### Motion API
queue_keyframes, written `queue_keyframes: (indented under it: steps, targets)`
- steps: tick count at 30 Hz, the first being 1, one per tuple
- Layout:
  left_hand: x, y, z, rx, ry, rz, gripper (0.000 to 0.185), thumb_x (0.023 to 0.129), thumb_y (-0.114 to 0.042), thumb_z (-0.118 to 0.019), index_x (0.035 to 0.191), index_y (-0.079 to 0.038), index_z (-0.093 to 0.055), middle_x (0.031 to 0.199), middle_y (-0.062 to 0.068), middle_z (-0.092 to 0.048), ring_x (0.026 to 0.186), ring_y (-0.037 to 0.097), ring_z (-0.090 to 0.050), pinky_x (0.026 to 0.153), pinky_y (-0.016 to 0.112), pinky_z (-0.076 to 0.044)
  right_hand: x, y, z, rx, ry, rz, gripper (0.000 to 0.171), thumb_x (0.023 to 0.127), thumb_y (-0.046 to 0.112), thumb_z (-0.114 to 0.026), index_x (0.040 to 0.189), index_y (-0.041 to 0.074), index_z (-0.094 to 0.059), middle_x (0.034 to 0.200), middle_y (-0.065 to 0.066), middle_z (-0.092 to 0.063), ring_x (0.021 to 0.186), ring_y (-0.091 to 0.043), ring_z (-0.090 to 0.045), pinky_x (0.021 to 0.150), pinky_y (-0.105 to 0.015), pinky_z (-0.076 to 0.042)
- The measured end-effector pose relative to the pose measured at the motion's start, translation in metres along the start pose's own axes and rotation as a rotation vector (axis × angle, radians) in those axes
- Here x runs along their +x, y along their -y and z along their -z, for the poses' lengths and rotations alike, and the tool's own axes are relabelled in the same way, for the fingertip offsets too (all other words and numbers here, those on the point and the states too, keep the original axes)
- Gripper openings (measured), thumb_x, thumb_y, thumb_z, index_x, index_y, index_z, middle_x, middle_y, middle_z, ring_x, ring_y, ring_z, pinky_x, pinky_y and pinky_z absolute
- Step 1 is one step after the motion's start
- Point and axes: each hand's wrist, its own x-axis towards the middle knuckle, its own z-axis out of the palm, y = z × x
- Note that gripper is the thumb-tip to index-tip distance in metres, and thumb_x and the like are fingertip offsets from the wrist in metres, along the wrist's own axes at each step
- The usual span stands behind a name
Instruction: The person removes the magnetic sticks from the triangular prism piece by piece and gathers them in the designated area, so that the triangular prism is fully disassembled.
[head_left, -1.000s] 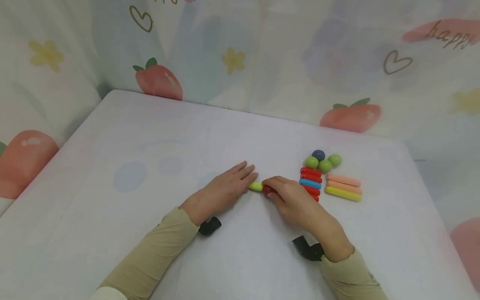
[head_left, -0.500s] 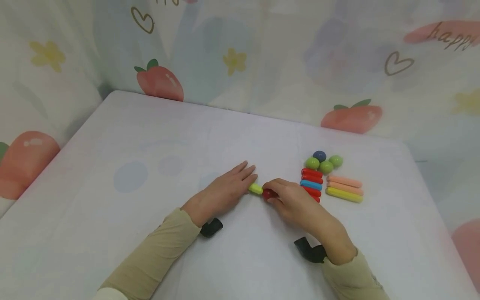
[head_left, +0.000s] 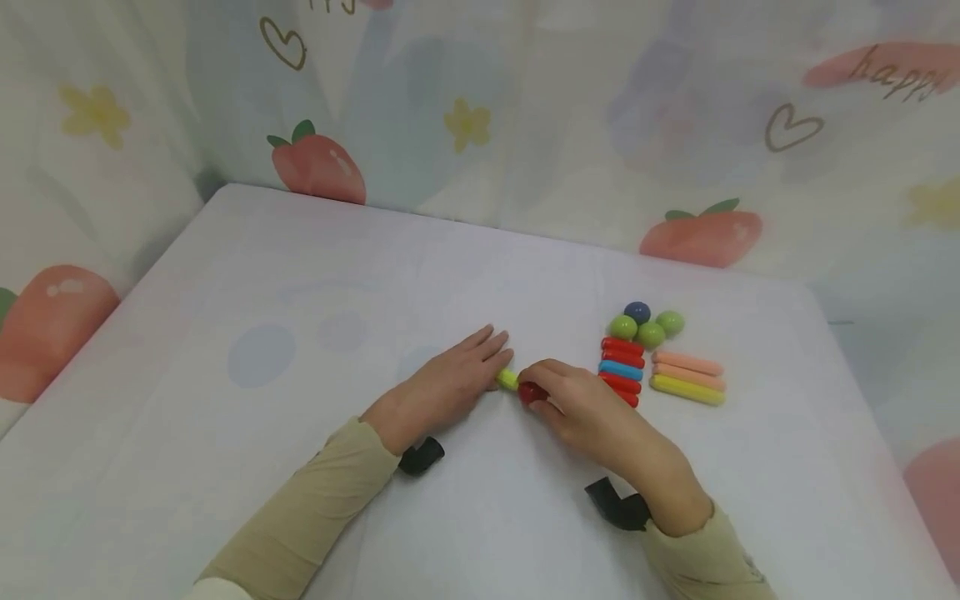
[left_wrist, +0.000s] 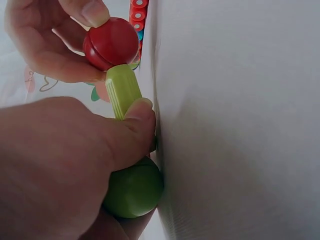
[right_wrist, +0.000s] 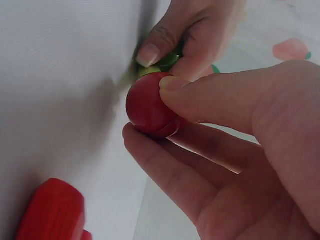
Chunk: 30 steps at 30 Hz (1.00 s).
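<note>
My right hand (head_left: 581, 404) pinches a red ball (right_wrist: 150, 106) between thumb and fingertips. The ball touches the end of a short lime-green ribbed stick (left_wrist: 123, 89). My left hand (head_left: 442, 379) grips that stick, its thumb pressed along it in the left wrist view. A green ball (left_wrist: 134, 190) sits under the left hand by the other end of the stick; whether the two are joined is hidden by the thumb. From above, the left hand covers the green ball and most of the stick.
Right of the hands lie a row of short red sticks (head_left: 622, 358) with a blue stick (head_left: 620, 369) among them, and longer peach sticks (head_left: 687, 362) beside a yellow stick (head_left: 687, 389). Light green balls (head_left: 650, 334) and a dark blue ball (head_left: 637, 312) sit behind.
The red ball and the near end of the lime-green stick have shifted slightly toward me, with the right hand moving along. The left hand has stayed almost in place.
</note>
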Motion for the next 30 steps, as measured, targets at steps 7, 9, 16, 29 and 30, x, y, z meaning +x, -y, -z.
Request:
queue_keyframes:
  steps: [7, 9, 16, 29, 30]
  targets:
    - [0.003, 0.001, -0.002, -0.050, 0.005, 0.027, 0.039, 0.100, -0.016, -0.057, 0.135, 0.001, -0.051, 0.151, 0.021, -0.045, 0.145, 0.037, -0.038, 0.120, 0.038, -0.032, -0.004, -0.003, 0.007, 0.038, -0.040, 0.004, 0.038, 0.082, 0.001, -0.077, 0.118, 0.007, -0.065, 0.115, -0.005, -0.069, 0.106, -0.021, -0.067, 0.089, -0.038, -0.059]
    - [0.003, 0.000, -0.003, -0.061, 0.017, 0.036, 0.040, 0.101, -0.016, -0.056, 0.135, 0.002, -0.049, 0.151, 0.021, -0.045, 0.145, 0.036, -0.037, 0.120, 0.038, -0.031, -0.005, -0.003, 0.008, 0.055, -0.036, 0.003, 0.038, 0.083, 0.000, -0.077, 0.118, 0.007, -0.065, 0.116, -0.005, -0.069, 0.106, -0.021, -0.067, 0.090, -0.038, -0.058]
    - [0.003, 0.001, -0.005, -0.077, 0.022, 0.042, 0.043, 0.101, -0.018, -0.057, 0.134, 0.004, -0.041, 0.146, 0.021, -0.048, 0.146, 0.035, -0.036, 0.121, 0.036, -0.029, -0.003, -0.005, 0.003, 0.030, -0.033, -0.019, 0.038, 0.084, -0.001, -0.075, 0.119, 0.007, -0.065, 0.119, -0.007, -0.068, 0.110, -0.023, -0.066, 0.091, -0.038, -0.058]
    - [0.004, -0.001, -0.004, 0.004, 0.042, 0.039, 0.027, 0.102, -0.024, -0.054, 0.118, -0.003, -0.052, 0.150, 0.021, -0.045, 0.144, 0.035, -0.039, 0.122, 0.036, -0.029, -0.002, -0.005, 0.000, 0.000, -0.037, -0.034, 0.040, 0.082, 0.001, -0.078, 0.120, 0.008, -0.064, 0.120, -0.006, -0.067, 0.110, -0.023, -0.065, 0.090, -0.039, -0.058]
    - [0.005, -0.001, -0.005, 0.014, 0.048, 0.038, 0.027, 0.102, -0.024, -0.053, 0.118, -0.002, -0.052, 0.151, 0.021, -0.044, 0.145, 0.035, -0.038, 0.122, 0.036, -0.028, -0.002, -0.005, 0.001, 0.000, -0.032, -0.039, 0.041, 0.082, 0.002, -0.078, 0.120, 0.008, -0.064, 0.120, -0.006, -0.067, 0.110, -0.023, -0.065, 0.090, -0.039, -0.059]
